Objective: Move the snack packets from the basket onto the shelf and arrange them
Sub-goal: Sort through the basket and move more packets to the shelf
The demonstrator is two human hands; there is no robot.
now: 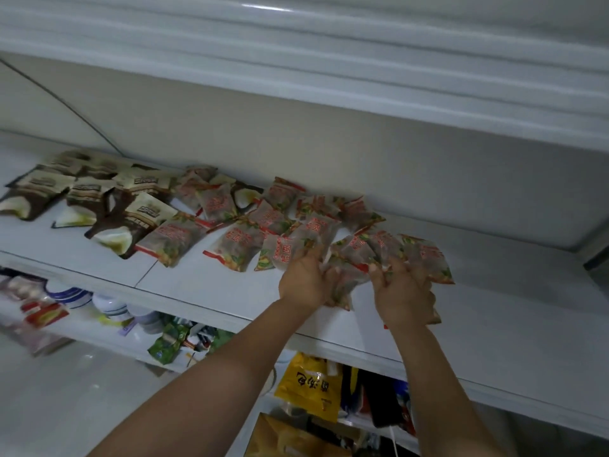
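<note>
Fingers (pixel 315 257) of the left hand (pixel 304 282) curl over the near edge of a translucent plastic snack packet with red lettering (pixel 309 239). The right hand (pixel 403 291) pinches a fanned bunch of the same packets (pixel 425 258) between thumb and curled fingers. Both hands are closed on packaging, and no finger is spread free. The held bunch sits low over the white laminate shelf (pixel 197 285), at the right end of a loose scatter of matching packets (pixel 237 249) that lie flat there. Further left lie brown and cream pouches (pixel 89 196), overlapping one another. The packets look light, soft and crinkly, with slick film that would likely slide when stacked. The flat sealed ends seem the safest place to take hold, since squeezing the middle could crush what is inside. The shelf surface is smooth, pale and level, backed by a plain off-white wall (pixel 296 143), with another shelf overhead. Below, a lower shelf holds white bowls (pixel 108 306), a green packet (pixel 168 343) and a yellow plastic bag (pixel 309 387). The basket is not in view.
</note>
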